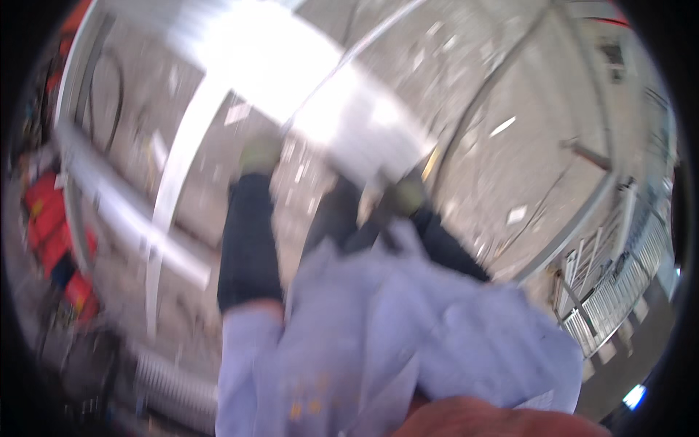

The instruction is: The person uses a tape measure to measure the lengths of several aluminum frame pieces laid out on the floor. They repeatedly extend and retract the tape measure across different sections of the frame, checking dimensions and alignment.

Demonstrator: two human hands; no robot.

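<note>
- Two hands, seemingly in greenish gloves, reach forward over a grey, scuffed floor (466,109), the whole view smeared by motion blur.
- Left hand (260,155), at the end of a dark sleeve cover (250,240), is just below the edge of a broad pale panel (378,120); blur hides its fingers, so I cannot tell whether it is clenched or released, or whether it touches the panel.
- Right hand (405,195) is at the near right end of the same panel; its grasp is also too blurred to tell, as is contact.
- Broad panel slants from upper left down to the middle, glaring white over much of its length.
- Narrow white strip (183,153) runs downward from the panel, left of the left hand.
- Pale bar (145,233) lies farther left, slanting across the strip's lower part.
- Thin yellow object (431,162) shows just beside the right hand.
- Dark cable (473,109) curves over the floor toward the right hand.
- Red objects (51,218) line the far left; a slatted metal rack (619,291) is at the right.
</note>
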